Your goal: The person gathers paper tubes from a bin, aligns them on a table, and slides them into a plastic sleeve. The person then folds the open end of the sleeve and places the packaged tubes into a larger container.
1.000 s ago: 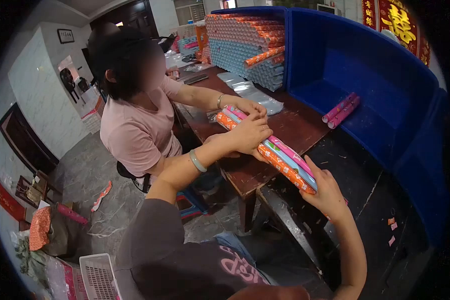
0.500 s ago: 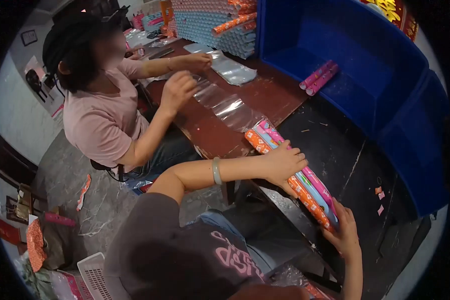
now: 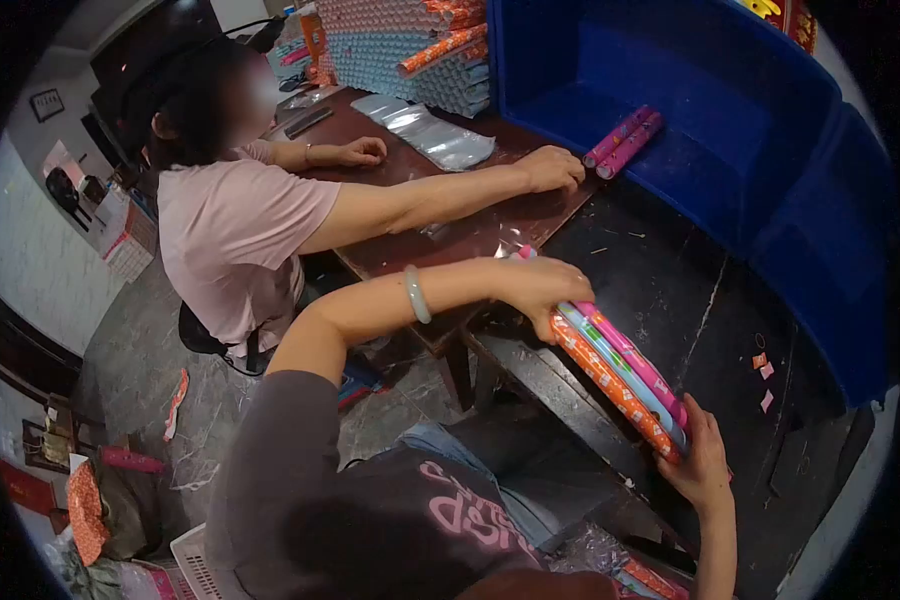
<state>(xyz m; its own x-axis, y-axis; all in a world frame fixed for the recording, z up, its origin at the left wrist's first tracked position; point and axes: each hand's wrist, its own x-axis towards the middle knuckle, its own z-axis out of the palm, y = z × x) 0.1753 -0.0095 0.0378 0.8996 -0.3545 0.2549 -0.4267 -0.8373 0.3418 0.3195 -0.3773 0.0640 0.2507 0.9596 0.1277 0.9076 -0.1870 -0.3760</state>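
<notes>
Left hand [image 3: 545, 290] and right hand [image 3: 700, 460] had fingers clamped on a glossy orange-blue-pink tube bundle [image 3: 620, 376], judged light, stiff, best held endwise.

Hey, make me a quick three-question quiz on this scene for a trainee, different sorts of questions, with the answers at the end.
1. Multiple choice: which wrist of the camera wearer bears the pale bangle? A) left B) right C) both
2. True or false: the camera wearer's right hand grasps the end of the roll bundle farther from the co-worker's outstretched hand.
3. Count: how many pink rolls lie just beyond the co-worker's outstretched hand?

Key:
1. A.
2. True; the left hand is nearer the other end.
3. Two, side by side.
</notes>
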